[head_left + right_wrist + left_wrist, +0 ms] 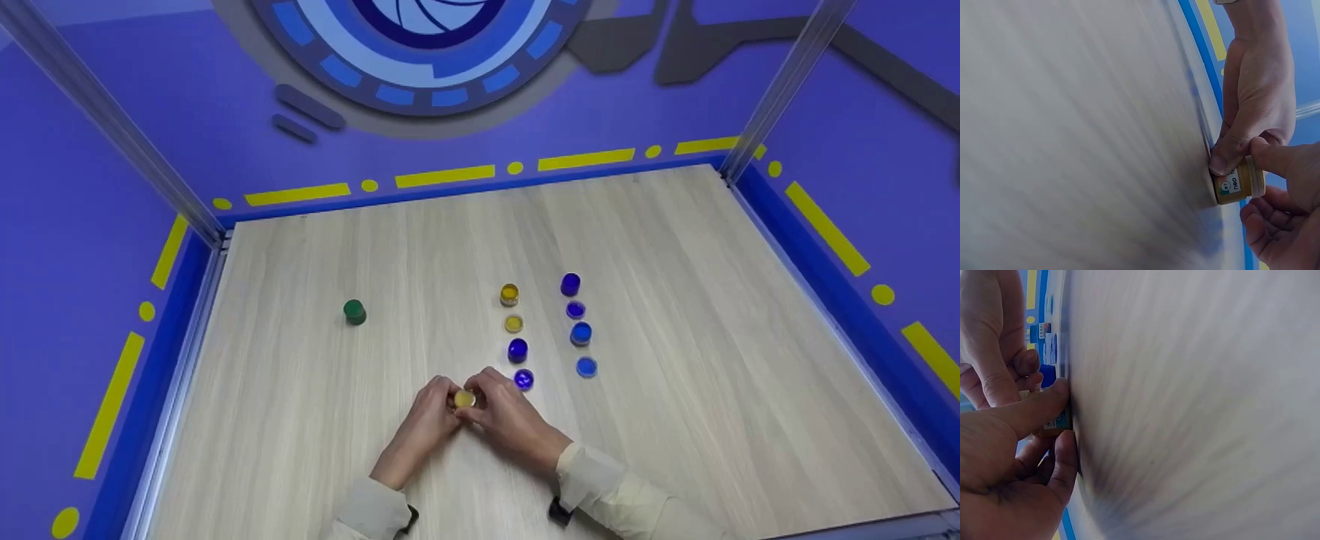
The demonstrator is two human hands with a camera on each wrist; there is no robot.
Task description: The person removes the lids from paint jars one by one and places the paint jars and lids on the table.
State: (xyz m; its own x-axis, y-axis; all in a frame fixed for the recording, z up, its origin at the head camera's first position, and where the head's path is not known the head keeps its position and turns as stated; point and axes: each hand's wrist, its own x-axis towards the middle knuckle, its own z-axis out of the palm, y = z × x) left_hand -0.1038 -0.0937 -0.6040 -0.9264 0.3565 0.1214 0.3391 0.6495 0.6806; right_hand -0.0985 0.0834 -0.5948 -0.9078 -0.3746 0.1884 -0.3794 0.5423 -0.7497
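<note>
A small labelled paint jar [1230, 185] of ochre-yellow paint stands on the table between my two hands. My left hand [426, 416] grips its body low down, the thumb lying along the side at the label. From the other side, my right hand [510, 420] pinches the jar's lid [1255, 176], thumb and fingers at its rim. Seen from the head, the lid's pale yellow top shows between the fingertips. Just beyond the right hand lie a round violet lid [523, 379] and an open violet paint jar [517, 350].
Further back stand an open yellow jar [509, 295] and its lid [514, 324]. To the right are another violet jar [571, 284] with a lid [575, 310], and a blue jar [581, 334] with a lid [586, 367]. A green jar [355, 312] stands alone at left. Blue-violet panels wall the table [675, 300].
</note>
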